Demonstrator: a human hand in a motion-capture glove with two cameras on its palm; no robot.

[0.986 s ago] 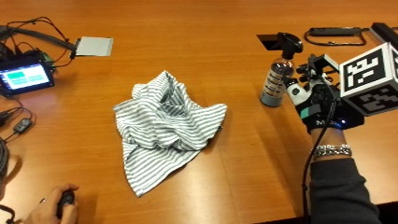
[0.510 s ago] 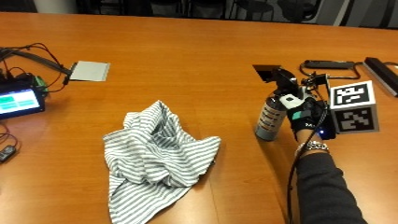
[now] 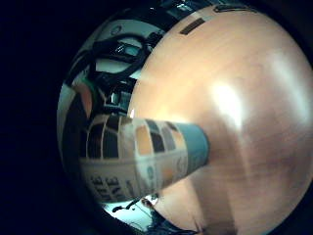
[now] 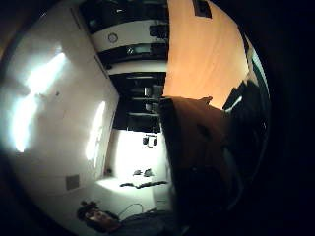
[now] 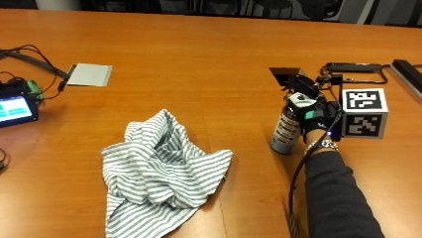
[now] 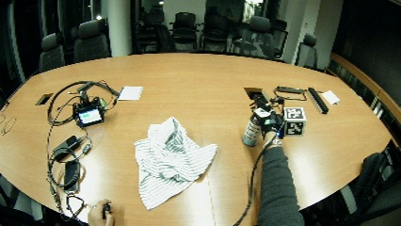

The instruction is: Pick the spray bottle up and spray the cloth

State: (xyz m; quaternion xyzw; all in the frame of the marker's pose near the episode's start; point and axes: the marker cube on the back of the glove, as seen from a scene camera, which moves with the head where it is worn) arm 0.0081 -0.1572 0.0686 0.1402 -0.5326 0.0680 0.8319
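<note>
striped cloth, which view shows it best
The outside view: the striped cloth lies crumpled and whole on the table, apart from the spray bottle that the gloved right hand is at. The wide outside view shows it whole too, but smaller. Neither palm view shows it.

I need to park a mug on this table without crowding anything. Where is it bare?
Bare wood lies between the striped cloth and the spray bottle, and across the far middle beyond both. Crowded: around the right hand gripping the bottle, and the left edge by the small screen and cables.
</note>
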